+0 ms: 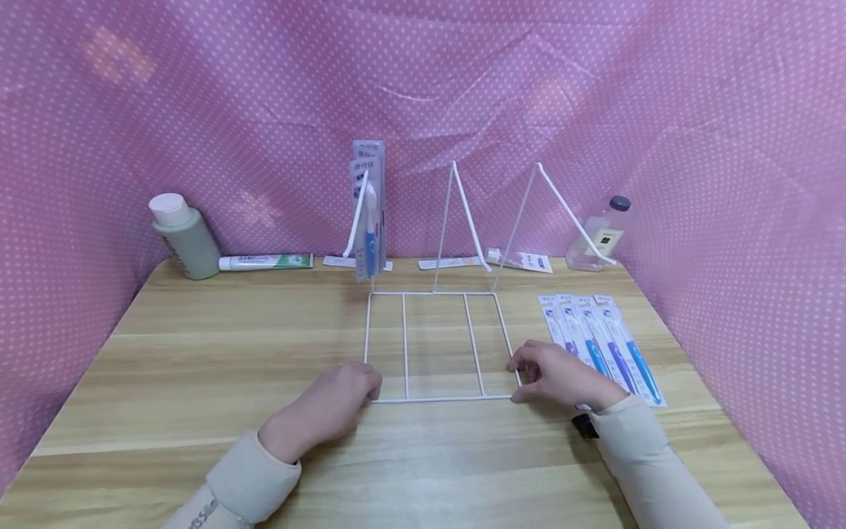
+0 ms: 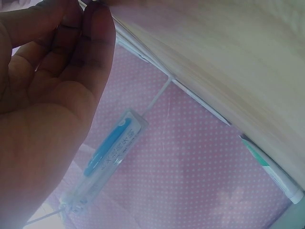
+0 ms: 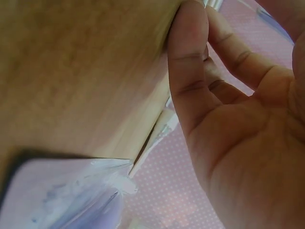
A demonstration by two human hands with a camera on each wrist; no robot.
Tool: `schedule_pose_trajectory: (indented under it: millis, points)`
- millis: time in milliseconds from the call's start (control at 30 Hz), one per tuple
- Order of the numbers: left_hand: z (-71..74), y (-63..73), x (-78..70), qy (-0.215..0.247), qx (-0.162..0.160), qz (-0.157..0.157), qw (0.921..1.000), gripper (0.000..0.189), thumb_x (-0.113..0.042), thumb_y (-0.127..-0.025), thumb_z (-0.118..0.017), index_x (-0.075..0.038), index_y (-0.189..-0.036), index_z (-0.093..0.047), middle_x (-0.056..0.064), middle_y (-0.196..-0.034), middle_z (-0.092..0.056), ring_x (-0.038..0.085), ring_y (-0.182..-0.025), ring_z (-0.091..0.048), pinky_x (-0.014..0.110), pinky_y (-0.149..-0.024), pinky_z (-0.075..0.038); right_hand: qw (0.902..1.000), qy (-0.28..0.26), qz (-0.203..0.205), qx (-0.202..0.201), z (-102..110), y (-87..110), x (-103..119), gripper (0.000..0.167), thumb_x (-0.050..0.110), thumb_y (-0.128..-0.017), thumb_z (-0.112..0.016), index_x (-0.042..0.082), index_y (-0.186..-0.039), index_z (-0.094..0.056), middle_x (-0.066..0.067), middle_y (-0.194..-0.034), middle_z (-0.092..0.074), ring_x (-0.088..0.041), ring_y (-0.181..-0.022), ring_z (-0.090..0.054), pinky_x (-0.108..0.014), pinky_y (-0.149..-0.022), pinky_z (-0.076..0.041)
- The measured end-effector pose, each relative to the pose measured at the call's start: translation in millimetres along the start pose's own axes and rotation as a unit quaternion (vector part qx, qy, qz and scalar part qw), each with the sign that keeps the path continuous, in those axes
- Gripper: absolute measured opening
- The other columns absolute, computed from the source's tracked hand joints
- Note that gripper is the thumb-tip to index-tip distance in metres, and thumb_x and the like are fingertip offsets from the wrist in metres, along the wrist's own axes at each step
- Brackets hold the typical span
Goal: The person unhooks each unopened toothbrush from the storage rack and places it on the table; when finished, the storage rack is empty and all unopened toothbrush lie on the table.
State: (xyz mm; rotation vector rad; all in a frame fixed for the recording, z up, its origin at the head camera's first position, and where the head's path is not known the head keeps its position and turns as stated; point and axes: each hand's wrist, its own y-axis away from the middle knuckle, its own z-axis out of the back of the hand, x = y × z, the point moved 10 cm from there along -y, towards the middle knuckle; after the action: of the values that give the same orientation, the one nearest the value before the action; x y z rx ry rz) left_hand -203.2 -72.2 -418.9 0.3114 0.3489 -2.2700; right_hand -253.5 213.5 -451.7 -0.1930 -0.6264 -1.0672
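A white wire display rack (image 1: 436,399) stands on the table, its flat base toward me and three slanted arms rising at the back. My left hand (image 1: 330,400) grips the base's front left corner, fingertips curled down on the wire. At the front right corner, my right hand (image 1: 562,373) pinches the side wire between thumb and fingers. Several packaged toothbrushes (image 1: 370,228) hang from the rack's left arm; the left wrist view shows the blue-handled pack (image 2: 114,148) hanging there. Nothing hangs on the middle and right arms.
Several packaged toothbrushes (image 1: 598,356) lie fanned out beyond my right wrist. Along the back edge are a green bottle with a white cap (image 1: 192,242), a toothpaste tube (image 1: 264,261), another tube (image 1: 529,261) and a clear bottle (image 1: 598,239). Pink dotted cloth (image 1: 423,73) surrounds the table.
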Motion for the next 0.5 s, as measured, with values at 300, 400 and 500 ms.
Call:
schedule_pose_trajectory:
  millis: [300,400,500]
  points:
    - [-1.3,0.4,-2.1,-0.002,-0.009,-0.015,0.9998,0.034,0.016,-0.080,-0.064,-0.016,-0.072,-0.054,-0.009,-0.071,-0.047,0.009,-0.068,-0.043,0.024,-0.061,-0.041,0.9999,0.013,0.005,-0.001,2.2,2.3,-1.4,0.039,0.029,-0.080,-0.093,0.011,-0.107,-0.071,0.004,-0.088,-0.063,-0.012,-0.080,-0.058,-0.026,-0.071,-0.050]
    - [1.4,2.2,-1.6,0.002,-0.013,-0.016,0.9998,0.034,0.015,-0.080,-0.065,-0.016,-0.072,-0.053,-0.009,-0.072,-0.047,0.009,-0.068,-0.043,0.024,-0.060,-0.041,1.0000,0.008,0.006,0.001,0.2,0.5,0.2,0.039,0.029,-0.080,-0.092,0.011,-0.107,-0.071,0.003,-0.088,-0.064,-0.012,-0.080,-0.058,-0.026,-0.071,-0.050]
    - [3.9,3.6,0.3,0.012,-0.006,-0.009,0.9999,0.032,0.015,-0.081,-0.063,-0.015,-0.073,-0.054,-0.008,-0.072,-0.047,0.009,-0.068,-0.043,0.024,-0.061,-0.041,1.0000,0.007,0.003,0.002,-1.2,-2.7,1.8,0.039,0.028,-0.080,-0.093,0.011,-0.107,-0.071,0.003,-0.088,-0.064,-0.012,-0.080,-0.058,-0.026,-0.071,-0.050]
